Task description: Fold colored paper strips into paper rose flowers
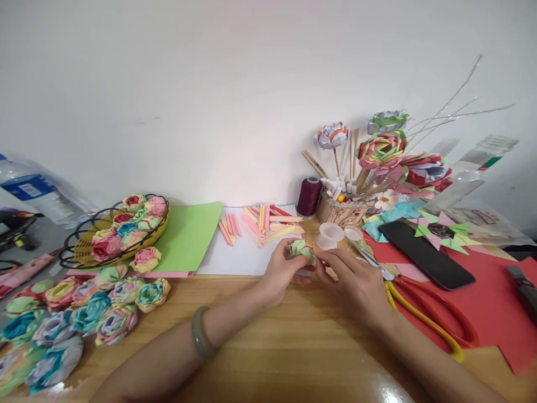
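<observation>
My left hand (282, 273) is closed around a small green folded paper flower (301, 247) with a bit of red showing on it. Close against its right side, my right hand (350, 280) has its fingers pinched together; whatever lies between those fingertips is hidden or too small to name. Just behind the hands stands a small round white plastic container (330, 235). Scissors (423, 310) with red and yellow handles lie right of my right hand, their blades pointing toward the container. Folded paper strips (268, 223) in pink, yellow and red lie on white paper beyond my left hand.
On the left, a yellow basket (79, 254) holds paper flowers, with several more paper flowers (117, 323) before it. Green paper (191, 235) lies beside it. At the right are a dark thread spool (309, 197), a decorated holder (342, 210), a phone (425, 254) and red paper (495, 313).
</observation>
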Tool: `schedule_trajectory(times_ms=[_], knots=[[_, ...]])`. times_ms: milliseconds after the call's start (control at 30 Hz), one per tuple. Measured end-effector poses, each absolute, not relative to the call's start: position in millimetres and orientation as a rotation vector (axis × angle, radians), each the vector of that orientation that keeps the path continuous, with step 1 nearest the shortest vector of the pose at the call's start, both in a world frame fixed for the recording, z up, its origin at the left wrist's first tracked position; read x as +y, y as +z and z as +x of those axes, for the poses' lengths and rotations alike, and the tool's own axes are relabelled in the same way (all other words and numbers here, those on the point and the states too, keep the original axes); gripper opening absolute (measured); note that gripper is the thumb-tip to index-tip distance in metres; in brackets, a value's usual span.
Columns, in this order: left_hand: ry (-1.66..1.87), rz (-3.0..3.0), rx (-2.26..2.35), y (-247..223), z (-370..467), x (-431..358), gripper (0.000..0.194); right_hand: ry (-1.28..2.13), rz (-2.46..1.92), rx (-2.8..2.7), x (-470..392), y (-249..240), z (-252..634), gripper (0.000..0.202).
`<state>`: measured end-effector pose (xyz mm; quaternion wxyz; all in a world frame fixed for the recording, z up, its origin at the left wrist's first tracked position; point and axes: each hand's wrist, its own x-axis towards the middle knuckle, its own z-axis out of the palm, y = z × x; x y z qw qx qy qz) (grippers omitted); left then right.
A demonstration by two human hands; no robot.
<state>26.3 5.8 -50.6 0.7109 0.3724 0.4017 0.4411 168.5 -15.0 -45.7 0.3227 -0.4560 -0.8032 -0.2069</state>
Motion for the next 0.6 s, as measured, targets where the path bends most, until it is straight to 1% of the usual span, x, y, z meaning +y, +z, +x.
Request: schedule_trajectory(times_ms=[67,200,267,400,600], knots=[[0.981,0.803,0.867,-49.4,25.3,5.6,0.038,-0.448,-1.174,-2.055,-12.8,-46.3,169.0,0.014],[0.970,0.775,0.833,-47.0,24.7,4.5,0.040,-0.296,-1.227,-2.024,-7.8,-50.1,170.5,0.019],[0.975,0.768,0.823,-46.9,24.9,4.0,0.041,-0.301,-1.191,-2.063,-7.9,-50.7,172.1,0.019],[1.035,0.755,0.810,-47.8,24.8,3.9,0.038,-0.348,-0.964,-2.195,-12.3,-49.3,174.3,0.021],[1.057,0.788,0.797,-46.8,24.9,3.2,0.042,-0.229,-1.072,-2.049,-11.7,-47.2,173.0,0.025]])
